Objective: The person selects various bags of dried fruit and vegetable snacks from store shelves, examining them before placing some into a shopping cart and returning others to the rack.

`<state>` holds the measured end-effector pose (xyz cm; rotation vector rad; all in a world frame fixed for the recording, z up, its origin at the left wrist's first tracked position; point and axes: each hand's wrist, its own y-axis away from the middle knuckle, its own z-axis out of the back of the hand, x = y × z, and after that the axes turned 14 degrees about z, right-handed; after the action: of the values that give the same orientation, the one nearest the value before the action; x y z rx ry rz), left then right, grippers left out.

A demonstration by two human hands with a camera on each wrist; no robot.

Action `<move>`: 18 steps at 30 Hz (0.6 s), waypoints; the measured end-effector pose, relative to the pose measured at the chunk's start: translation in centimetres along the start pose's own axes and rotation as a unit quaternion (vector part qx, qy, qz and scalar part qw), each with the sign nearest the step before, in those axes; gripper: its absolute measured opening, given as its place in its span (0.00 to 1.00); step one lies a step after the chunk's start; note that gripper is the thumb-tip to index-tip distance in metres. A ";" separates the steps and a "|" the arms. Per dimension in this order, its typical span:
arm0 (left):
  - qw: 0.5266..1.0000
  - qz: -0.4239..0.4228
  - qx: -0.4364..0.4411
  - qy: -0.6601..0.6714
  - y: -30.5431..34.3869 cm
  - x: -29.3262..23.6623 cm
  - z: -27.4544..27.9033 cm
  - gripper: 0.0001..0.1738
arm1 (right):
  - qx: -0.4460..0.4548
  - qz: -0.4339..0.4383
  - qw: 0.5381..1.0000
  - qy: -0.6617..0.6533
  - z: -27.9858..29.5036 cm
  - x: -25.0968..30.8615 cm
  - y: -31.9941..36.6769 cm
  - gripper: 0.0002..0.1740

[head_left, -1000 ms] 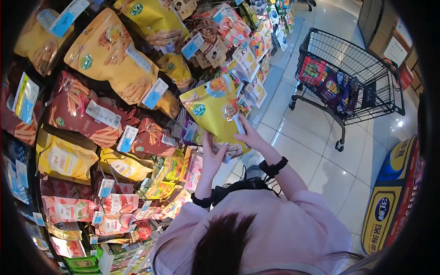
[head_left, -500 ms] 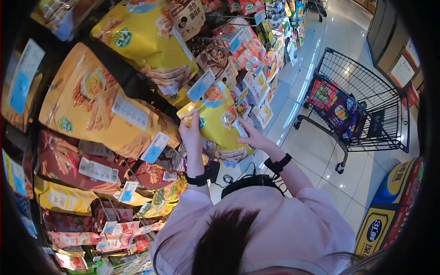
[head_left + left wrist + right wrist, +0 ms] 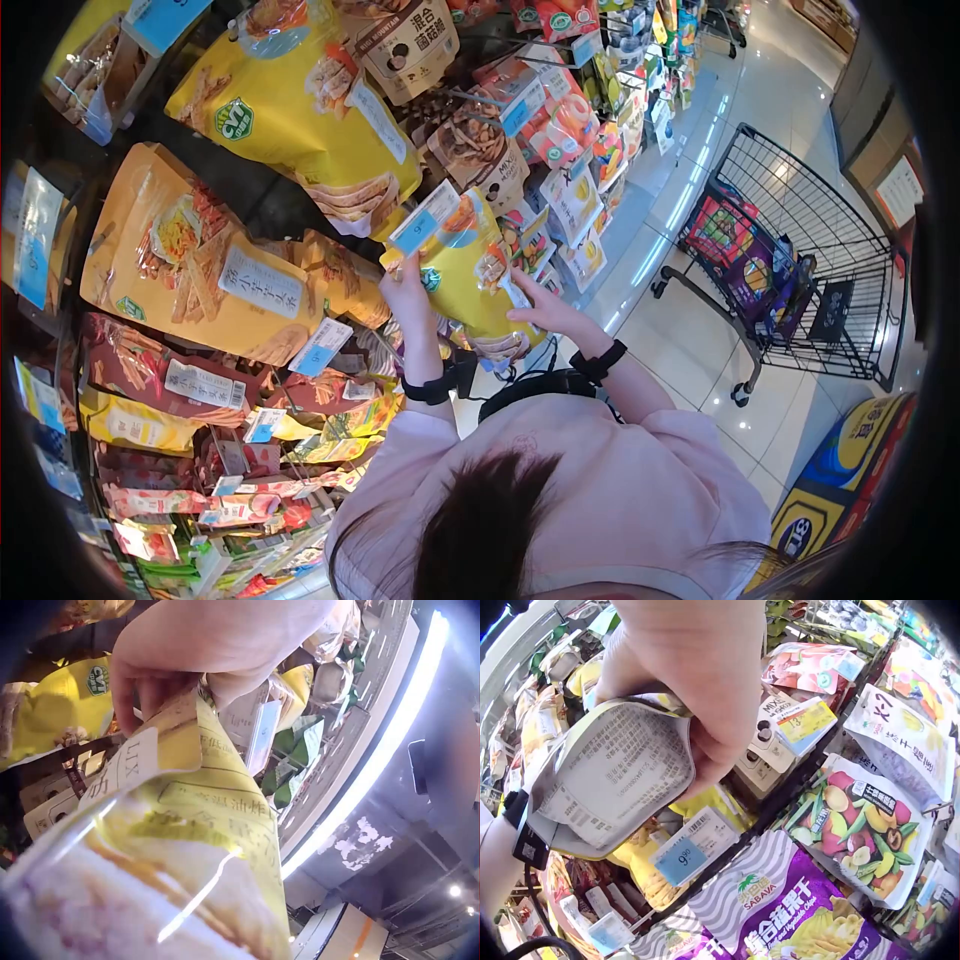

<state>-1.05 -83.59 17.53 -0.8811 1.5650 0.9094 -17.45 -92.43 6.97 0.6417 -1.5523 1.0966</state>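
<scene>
A yellow snack pouch (image 3: 465, 285) with food pictures is held in front of the body, close to the shelf. My left hand (image 3: 405, 297) pinches its upper left corner. In the left wrist view, fingers fold over the pouch's edge (image 3: 191, 746). On the opposite side, my right hand (image 3: 552, 310) grips the pouch's right edge, thumb on the front. The right wrist view shows the printed back (image 3: 615, 776), with fingers partly hidden behind it. A blue and white price tag (image 3: 425, 218) overlaps the pouch's top in the head view.
Hanging snack bags fill the shelf at left, among them a large yellow pouch (image 3: 300, 110) and an orange pouch (image 3: 190, 260). Purple chip bags (image 3: 780, 907) hang below. A black shopping cart (image 3: 800, 240) holding packages stands on the tiled floor at right, near stacked cartons (image 3: 850, 460).
My left hand has moved from the pouch's lower edge to its upper left corner. The right hand keeps its hold. The head view has shifted, bringing the upper shelf bags closer.
</scene>
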 end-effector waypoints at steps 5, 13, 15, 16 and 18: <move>1.000 -0.023 -0.013 0.008 -0.8 0.7 0.0 0.09 | 0.036 0.023 0.999 -0.032 1.0 -1.9 -1.4 0.47; 0.994 -0.002 -0.101 -0.028 -4.9 2.1 0.5 0.14 | 0.046 0.024 0.999 -0.002 1.7 -1.2 -4.6 0.44; 0.996 -0.024 -0.080 0.015 -7.0 3.1 0.8 0.15 | 0.039 0.039 0.998 0.001 1.8 -1.2 -6.2 0.42; 0.997 -0.047 -0.050 0.029 -8.3 3.5 1.0 0.16 | 0.017 0.031 0.998 0.042 1.9 -0.5 -6.7 0.40; 0.994 -0.093 0.006 0.058 -10.5 4.1 1.9 0.20 | -0.030 0.007 0.992 0.120 2.0 -0.4 -7.7 0.37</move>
<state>8.51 -86.75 12.10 -1.0688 1.5563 0.7267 -11.69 -97.59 9.03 0.4415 -1.3791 1.0909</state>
